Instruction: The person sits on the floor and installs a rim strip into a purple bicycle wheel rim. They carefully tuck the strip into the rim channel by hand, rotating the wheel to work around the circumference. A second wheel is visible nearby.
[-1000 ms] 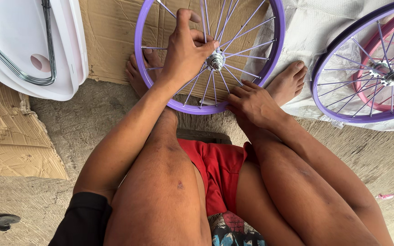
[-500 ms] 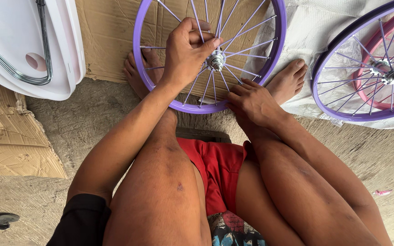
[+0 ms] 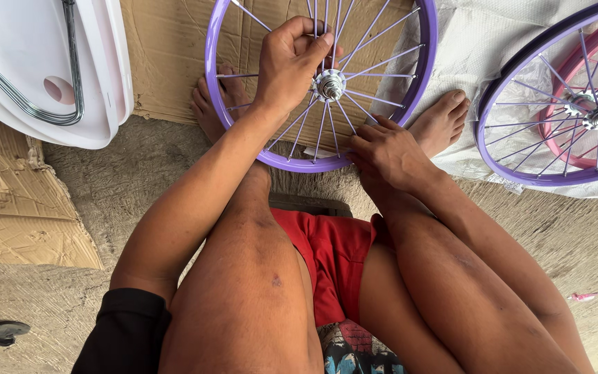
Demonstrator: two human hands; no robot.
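Spokes and a purple rim fill the middle of the view: a purple spoked wheel (image 3: 321,83) stands between the seated person's bare feet, its lower rim on the ground just ahead of the knees. The left hand (image 3: 291,62) is curled shut around spokes close beside the silver hub (image 3: 329,84), knuckles up, thumb tucked toward the axle. The right hand (image 3: 389,149) rests at the wheel's lower right, fingers drawn together and pinched on a spoke near the rim; whether a small tool sits between the fingertips is hard to tell from here. The left foot (image 3: 216,104) shows through the spokes behind the rim, and the right foot (image 3: 441,121) lies just outside it on a pale woven sack (image 3: 479,55). A second purple wheel (image 3: 562,97) lies flat on that sack, well apart to the right, with a pink rim (image 3: 590,97) under it. Flattened cardboard (image 3: 167,55) backs the wheel, and a white moulded part with a chrome tube (image 3: 50,69) lies at the upper left
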